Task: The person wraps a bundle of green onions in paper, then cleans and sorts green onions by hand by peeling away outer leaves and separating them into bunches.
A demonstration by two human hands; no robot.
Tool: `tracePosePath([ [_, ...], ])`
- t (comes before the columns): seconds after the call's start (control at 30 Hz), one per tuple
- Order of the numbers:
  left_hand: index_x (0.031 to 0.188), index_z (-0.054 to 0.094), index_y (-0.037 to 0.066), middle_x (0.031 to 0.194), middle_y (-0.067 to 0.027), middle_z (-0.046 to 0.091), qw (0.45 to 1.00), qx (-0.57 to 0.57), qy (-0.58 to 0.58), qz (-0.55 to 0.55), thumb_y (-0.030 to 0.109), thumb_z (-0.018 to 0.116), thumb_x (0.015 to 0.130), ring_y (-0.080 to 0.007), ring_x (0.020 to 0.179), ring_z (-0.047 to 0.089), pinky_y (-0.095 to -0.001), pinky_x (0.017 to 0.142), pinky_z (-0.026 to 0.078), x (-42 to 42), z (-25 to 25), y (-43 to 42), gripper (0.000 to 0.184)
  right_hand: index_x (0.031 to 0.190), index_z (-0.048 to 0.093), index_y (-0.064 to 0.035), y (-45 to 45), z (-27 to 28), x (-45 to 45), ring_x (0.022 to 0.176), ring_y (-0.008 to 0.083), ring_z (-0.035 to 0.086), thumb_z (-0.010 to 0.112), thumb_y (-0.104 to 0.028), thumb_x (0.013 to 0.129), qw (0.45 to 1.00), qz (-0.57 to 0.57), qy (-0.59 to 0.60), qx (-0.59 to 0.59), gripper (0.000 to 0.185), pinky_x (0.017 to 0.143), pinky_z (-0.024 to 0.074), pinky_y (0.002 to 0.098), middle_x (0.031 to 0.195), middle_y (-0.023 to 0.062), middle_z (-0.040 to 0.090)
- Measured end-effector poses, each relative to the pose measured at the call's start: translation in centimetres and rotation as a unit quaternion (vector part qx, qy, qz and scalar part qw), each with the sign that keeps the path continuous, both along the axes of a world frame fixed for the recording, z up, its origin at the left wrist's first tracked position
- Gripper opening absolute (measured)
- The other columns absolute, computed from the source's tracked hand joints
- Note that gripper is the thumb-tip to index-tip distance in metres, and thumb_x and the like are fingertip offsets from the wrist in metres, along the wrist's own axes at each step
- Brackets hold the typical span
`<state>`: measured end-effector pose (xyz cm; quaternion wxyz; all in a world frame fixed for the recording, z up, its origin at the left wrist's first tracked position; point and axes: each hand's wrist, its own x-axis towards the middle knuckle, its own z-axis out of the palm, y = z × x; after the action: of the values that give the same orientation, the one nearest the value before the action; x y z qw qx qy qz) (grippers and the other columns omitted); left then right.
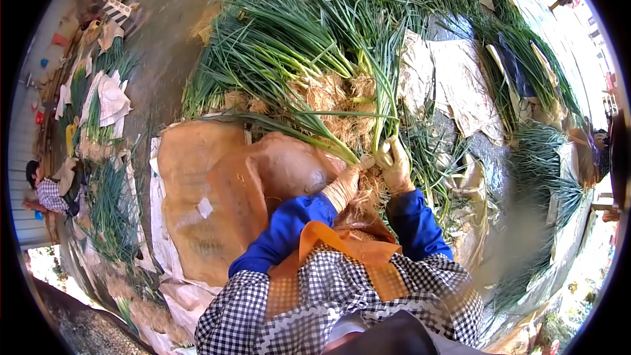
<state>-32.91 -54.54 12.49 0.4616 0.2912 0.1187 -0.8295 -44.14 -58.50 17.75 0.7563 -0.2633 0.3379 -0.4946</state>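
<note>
**Green onions [343, 150] held at near centre, roots toward the wearer**

Viewed remotely through the head camera. I find the held stalks just above the orange-brown sheet [233, 181] across the wearer's lap, leaves spreading to the far side, a tangle of pale roots [372, 198] hanging between the wrists.

Left hand [346, 183]: thumb and fingers pinch the pale lower stems. Right hand [394, 165]: fingers curled in, pinching stems just beside the left. I cannot tell how many stalks each grip takes; the fingers hide it.

Both forearms wear blue sleeves [284, 225], with a black-and-white checked garment [309, 292] nearest me.

Beyond the hands I record a large pile of green onions [282, 29], leaves far, brown root mass [328, 95] facing near. Right of the right hand: loose green leaves [424, 174]; farther right, a whitish sack [457, 82] lying flat. Left of the lap: a tan mat [187, 158].

Far left, well apart, I note another person [52, 192] in checked clothing, beside more green bundles [108, 204].
</note>
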Motion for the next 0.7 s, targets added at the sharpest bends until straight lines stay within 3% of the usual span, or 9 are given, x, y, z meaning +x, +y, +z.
tracePosePath([
  [0.07,0.098,0.059,0.005,0.091,-0.0058,0.061,0.987,-0.077,-0.14,-0.006,0.012,0.066,0.075,-0.0185,0.082,0.059,-0.0333,0.074,0.049,-0.2,0.3,0.3,0.025,0.076,0.045,-0.0098,1.5,0.2,-1.0,0.048,0.0069,0.029,0.039,-0.026,0.094,0.998,-0.061,-0.017,0.026,0.026,0.046,0.0226,0.0208,0.057,-0.0053,0.033],
  [0.13,0.095,0.059,0.007,0.08,-0.0038,0.059,0.961,0.103,-0.254,-0.046,0.01,0.066,0.074,-0.0167,0.074,0.058,-0.0331,0.066,0.05,0.6,7.0,0.1,0.022,0.077,0.046,-0.0142,2.9,-1.3,-4.8,0.048,0.0061,0.032,0.044,-0.03,0.092,0.994,-0.087,0.062,0.028,0.022,0.042,0.0236,0.0208,0.059,-0.0056,0.036],
  [0.17,0.093,0.059,0.007,0.077,-0.0039,0.058,0.972,0.062,-0.225,-0.017,0.011,0.066,0.075,-0.0164,0.069,0.058,-0.0325,0.059,0.05,1.2,1.5,0.0,0.02,0.075,0.048,-0.0161,3.2,-2.2,-7.7,0.045,0.0044,0.029,0.045,-0.034,0.091,0.985,-0.155,0.056,0.043,0.024,0.039,0.0224,0.0206,0.056,-0.0073,0.035],
  [0.27,0.089,0.059,0.007,0.073,-0.004,0.056,0.985,0.043,-0.164,0.01,0.013,0.065,0.077,-0.0156,0.057,0.056,-0.0305,0.045,0.048,2.1,-2.1,0.2,0.015,0.074,0.058,-0.0119,3.7,-4.7,-20.0,0.039,0.0095,0.036,0.047,-0.039,0.089,0.89,-0.159,0.427,0.012,0.033,0.038,0.0296,0.0238,0.047,-0.0026,0.041],
  [0.33,0.088,0.06,0.006,0.074,-0.0043,0.057,0.984,0.008,-0.178,-0.015,0.013,0.066,0.077,-0.0156,0.059,0.056,-0.0306,0.049,0.05,1.9,-1.7,0.4,0.015,0.099,0.058,-0.001,5.0,-12.1,-26.8,0.071,0.0275,0.063,0.05,-0.038,0.086,0.426,0.163,0.89,-0.025,0.04,0.06,0.0491,0.0394,0.082,0.0171,0.064],
  [0.43,0.085,0.059,0.005,0.072,-0.0035,0.057,0.976,0.006,-0.216,-0.012,0.013,0.067,0.076,-0.0148,0.056,0.055,-0.0281,0.044,0.048,1.4,-1.2,0.2,0.014,0.107,0.056,-0.0027,0.7,-8.3,-14.8,0.077,0.0298,0.062,0.053,-0.037,0.084,0.573,0.009,0.777,-0.261,0.042,0.068,0.0484,0.0373,0.089,0.0183,0.063],
  [0.5,0.089,0.058,0.009,0.079,-0.0027,0.059,0.977,0.017,-0.203,-0.062,0.017,0.067,0.076,-0.0164,0.062,0.058,-0.0321,0.051,0.051,1.7,-0.1,0.8,0.017,0.097,0.06,-0.001,-2.0,-0.7,-3.8,0.061,0.0162,0.056,0.053,-0.039,0.086,0.846,0.082,0.524,-0.064,0.04,0.058,0.0436,0.027,0.07,0.0084,0.06],
  [0.57,0.094,0.056,0.011,0.079,-0.0031,0.058,0.971,0.041,-0.227,-0.066,0.018,0.067,0.076,-0.0171,0.06,0.056,-0.0364,0.053,0.05,1.7,0.8,1.1,0.022,0.088,0.06,-0.0023,-5.5,-4.8,-0.3,0.058,0.0122,0.051,0.057,-0.035,0.085,0.958,0.105,0.268,0.009,0.033,0.053,0.0394,0.0261,0.065,0.0031,0.055],
  [0.7,0.097,0.055,0.009,0.078,-0.0033,0.057,0.94,-0.025,-0.337,-0.042,0.015,0.066,0.077,-0.0185,0.071,0.056,-0.0324,0.061,0.047,0.6,-0.8,1.9,0.024,0.08,0.056,-0.0055,-7.3,-9.0,3.5,0.053,0.0063,0.042,0.055,-0.032,0.088,0.789,0.018,0.575,-0.214,0.028,0.049,0.0351,0.0215,0.065,-0.0034,0.051],
])
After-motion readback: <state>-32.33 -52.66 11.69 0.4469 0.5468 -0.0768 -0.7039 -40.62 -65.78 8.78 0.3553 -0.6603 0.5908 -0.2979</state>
